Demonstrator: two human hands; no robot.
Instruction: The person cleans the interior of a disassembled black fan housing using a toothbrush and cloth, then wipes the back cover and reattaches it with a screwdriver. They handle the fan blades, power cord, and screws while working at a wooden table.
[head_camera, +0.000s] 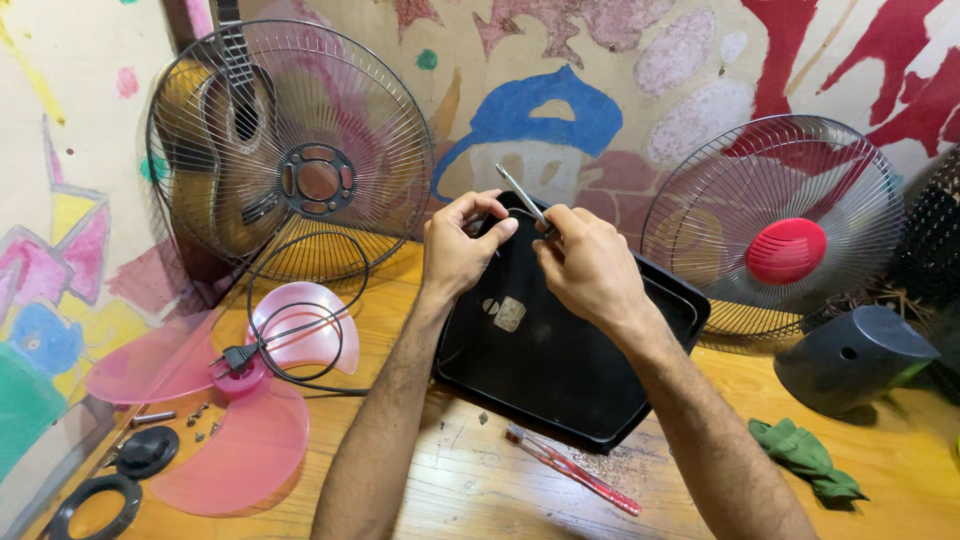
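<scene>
right hand (590, 265) pinches metal tool (522, 193) | left hand (458, 248) grips black base (560, 350), frame centre | risk: tool slips, gouges plastic

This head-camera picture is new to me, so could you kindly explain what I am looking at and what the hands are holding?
The camera sits on a person's head and looks down at their own two bare hands over a wooden table. The left hand steadies the upper edge of a tilted flat black plastic fan base. The right hand holds a thin metal tool at that edge. On the table lie a pink translucent fan blade with a black power cord and plug on it, some small screws, a red-handled screwdriver and a green cloth. Two round wire fan guards lean against the painted wall.
</scene>
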